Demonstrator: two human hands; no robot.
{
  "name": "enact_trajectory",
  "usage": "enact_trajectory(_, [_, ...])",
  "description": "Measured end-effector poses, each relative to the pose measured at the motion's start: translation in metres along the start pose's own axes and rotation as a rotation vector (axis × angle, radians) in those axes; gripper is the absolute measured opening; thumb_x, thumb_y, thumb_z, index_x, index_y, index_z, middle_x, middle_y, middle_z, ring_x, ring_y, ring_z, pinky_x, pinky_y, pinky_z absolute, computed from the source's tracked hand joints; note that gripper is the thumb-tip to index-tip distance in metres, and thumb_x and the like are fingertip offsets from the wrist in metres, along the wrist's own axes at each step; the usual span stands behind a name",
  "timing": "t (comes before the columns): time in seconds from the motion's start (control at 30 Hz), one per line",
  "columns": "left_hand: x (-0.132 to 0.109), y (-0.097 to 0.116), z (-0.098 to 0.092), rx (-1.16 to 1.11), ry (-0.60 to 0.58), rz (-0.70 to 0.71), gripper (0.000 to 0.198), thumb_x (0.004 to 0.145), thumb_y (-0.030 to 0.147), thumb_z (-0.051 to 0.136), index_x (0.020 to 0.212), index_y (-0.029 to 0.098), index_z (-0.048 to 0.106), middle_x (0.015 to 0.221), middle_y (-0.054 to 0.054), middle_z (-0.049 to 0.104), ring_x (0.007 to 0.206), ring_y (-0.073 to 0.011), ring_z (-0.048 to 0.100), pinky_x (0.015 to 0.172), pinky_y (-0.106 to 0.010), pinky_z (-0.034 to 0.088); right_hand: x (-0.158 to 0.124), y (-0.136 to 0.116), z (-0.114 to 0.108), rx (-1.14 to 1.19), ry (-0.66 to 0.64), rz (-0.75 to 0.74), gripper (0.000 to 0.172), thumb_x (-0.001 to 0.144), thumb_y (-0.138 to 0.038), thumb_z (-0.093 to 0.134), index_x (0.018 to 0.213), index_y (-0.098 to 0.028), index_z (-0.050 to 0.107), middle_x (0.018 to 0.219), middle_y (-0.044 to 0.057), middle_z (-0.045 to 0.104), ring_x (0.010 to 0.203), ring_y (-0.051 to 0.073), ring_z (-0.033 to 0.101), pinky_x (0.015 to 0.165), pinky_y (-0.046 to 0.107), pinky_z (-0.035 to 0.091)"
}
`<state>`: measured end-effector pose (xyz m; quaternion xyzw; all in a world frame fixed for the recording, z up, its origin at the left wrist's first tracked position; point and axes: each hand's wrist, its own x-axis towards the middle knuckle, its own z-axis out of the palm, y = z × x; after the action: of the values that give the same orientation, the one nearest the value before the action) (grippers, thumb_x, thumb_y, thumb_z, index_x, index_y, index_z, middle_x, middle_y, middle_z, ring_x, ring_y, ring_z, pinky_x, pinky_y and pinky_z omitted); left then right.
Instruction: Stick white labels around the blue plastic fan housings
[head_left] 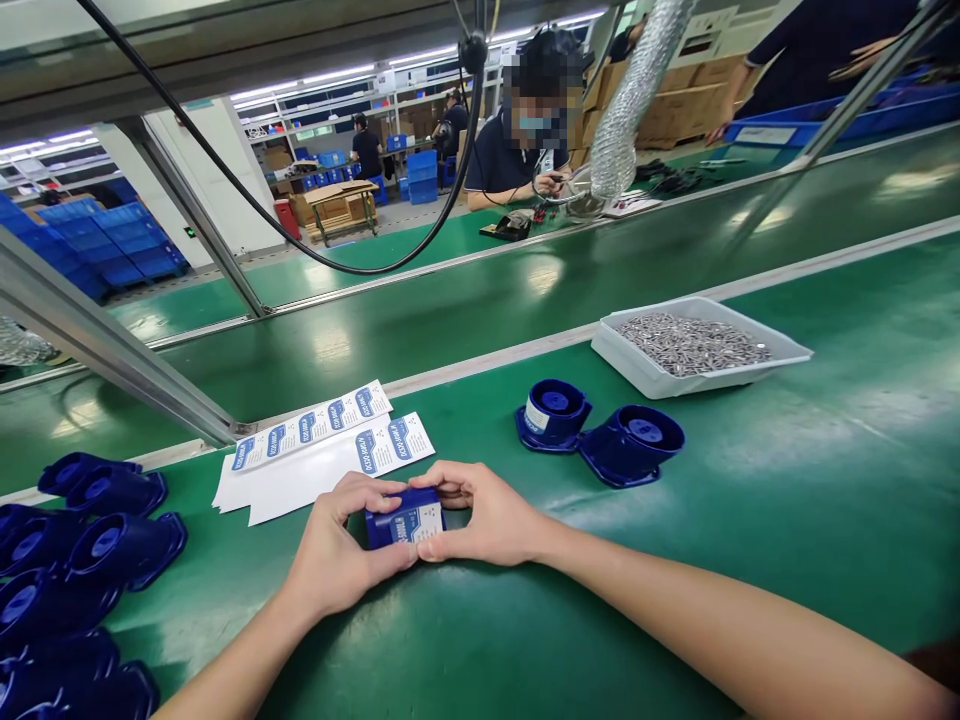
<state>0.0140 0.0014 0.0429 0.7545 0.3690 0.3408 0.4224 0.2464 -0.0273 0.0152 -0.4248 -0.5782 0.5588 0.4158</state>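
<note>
Both my hands grip one blue plastic housing [405,522] with a white and blue label on its side, low over the green bench. My left hand [341,545] wraps its near left side, thumb on the label. My right hand [480,515] closes on its right side, fingers over the top. Just behind the housing lie white label sheets [322,455] with blue stickers. Two more blue housings [600,432] stand to the right, the left one bearing a label.
A pile of several blue housings [67,570] fills the near left. A white tray [701,350] of small metal parts stands at the right. A metal frame post [105,350] slants across the left. A person works across the conveyor [525,290], beside a foil duct [630,100].
</note>
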Motion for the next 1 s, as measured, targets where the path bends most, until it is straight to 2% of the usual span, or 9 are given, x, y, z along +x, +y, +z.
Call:
enact_trajectory(0.17, [0.001, -0.001, -0.001, -0.019, 0.005, -0.005, 0.026, 0.069, 0.027, 0.094, 0.088, 0.023, 0.076, 0.113, -0.011, 0.081, 0.105, -0.0305, 0.072, 0.093, -0.051, 0.056, 0.000, 0.002, -0.002, -0.042, -0.011, -0.029, 0.064, 0.064, -0.043, 0.098, 0.117, -0.021, 0.072, 0.125, 0.010, 0.078, 0.117, 0.033, 0.076, 0.110, 0.052, 0.058])
enact_trajectory(0.27, [0.000, -0.001, -0.001, -0.034, 0.002, -0.027, 0.023, 0.072, 0.028, 0.092, 0.086, 0.024, 0.074, 0.113, -0.011, 0.081, 0.106, -0.0308, 0.071, 0.094, -0.051, 0.055, -0.003, 0.002, 0.001, -0.157, -0.021, -0.073, 0.073, 0.062, -0.046, 0.100, 0.124, -0.024, 0.069, 0.124, 0.008, 0.078, 0.115, 0.033, 0.076, 0.106, 0.050, 0.060])
enact_trajectory(0.33, [0.000, -0.001, -0.001, -0.026, -0.008, -0.028, 0.021, 0.074, 0.029, 0.091, 0.086, 0.024, 0.074, 0.114, -0.011, 0.080, 0.107, -0.0308, 0.070, 0.096, -0.052, 0.054, -0.004, 0.003, 0.005, -0.256, 0.025, -0.093, 0.073, 0.062, -0.045, 0.100, 0.124, -0.025, 0.068, 0.118, 0.007, 0.080, 0.107, 0.032, 0.078, 0.098, 0.049, 0.063])
enact_trajectory(0.4, [0.000, -0.002, -0.001, -0.014, -0.014, -0.032, 0.022, 0.075, 0.029, 0.090, 0.088, 0.024, 0.073, 0.116, -0.011, 0.079, 0.109, -0.0311, 0.070, 0.097, -0.052, 0.053, -0.004, 0.003, 0.010, -0.292, 0.088, -0.103, 0.065, 0.063, -0.042, 0.097, 0.118, -0.025, 0.068, 0.109, 0.005, 0.081, 0.098, 0.031, 0.079, 0.093, 0.048, 0.064])
enact_trajectory(0.53, [0.000, -0.002, -0.001, -0.002, -0.030, -0.071, 0.024, 0.076, 0.032, 0.090, 0.091, 0.024, 0.073, 0.120, -0.011, 0.077, 0.112, -0.0321, 0.070, 0.099, -0.052, 0.053, 0.000, 0.000, 0.015, -0.147, 0.113, -0.059, 0.057, 0.055, -0.037, 0.098, 0.102, -0.023, 0.068, 0.105, 0.004, 0.081, 0.098, 0.030, 0.079, 0.094, 0.044, 0.064])
enact_trajectory(0.7, [0.000, 0.000, -0.006, 0.057, -0.092, 0.003, 0.030, 0.078, 0.036, 0.091, 0.097, 0.026, 0.070, 0.123, -0.009, 0.076, 0.116, -0.0315, 0.067, 0.102, -0.051, 0.052, 0.003, -0.003, 0.013, -0.016, 0.111, -0.020, 0.054, 0.051, -0.036, 0.101, 0.090, -0.021, 0.066, 0.110, 0.006, 0.081, 0.100, 0.030, 0.078, 0.091, 0.042, 0.064])
enact_trajectory(0.8, [-0.001, 0.000, -0.008, 0.141, -0.179, 0.046, 0.047, 0.075, 0.029, 0.092, 0.113, 0.028, 0.064, 0.135, -0.010, 0.068, 0.126, -0.0329, 0.062, 0.107, -0.051, 0.050, 0.004, -0.001, 0.011, 0.008, 0.114, 0.024, 0.057, 0.053, -0.040, 0.101, 0.094, -0.020, 0.067, 0.105, 0.007, 0.081, 0.097, 0.030, 0.078, 0.090, 0.045, 0.063])
enact_trajectory(0.87, [-0.003, -0.002, -0.008, 0.174, -0.172, 0.075, 0.046, 0.080, 0.022, 0.084, 0.117, 0.028, 0.058, 0.136, -0.010, 0.064, 0.127, -0.0318, 0.061, 0.108, -0.051, 0.050, 0.005, 0.000, 0.009, 0.008, 0.106, 0.038, 0.059, 0.056, -0.042, 0.100, 0.099, -0.019, 0.069, 0.105, 0.008, 0.080, 0.099, 0.030, 0.078, 0.094, 0.048, 0.063])
enact_trajectory(1.0, [-0.005, -0.007, -0.005, 0.167, -0.149, 0.060, 0.039, 0.085, 0.022, 0.079, 0.115, 0.028, 0.054, 0.132, -0.009, 0.062, 0.123, -0.0301, 0.061, 0.106, -0.048, 0.050, 0.002, 0.001, 0.001, -0.042, -0.008, -0.005, 0.072, 0.057, -0.040, 0.101, 0.119, -0.021, 0.070, 0.125, 0.008, 0.077, 0.117, 0.032, 0.075, 0.110, 0.051, 0.058])
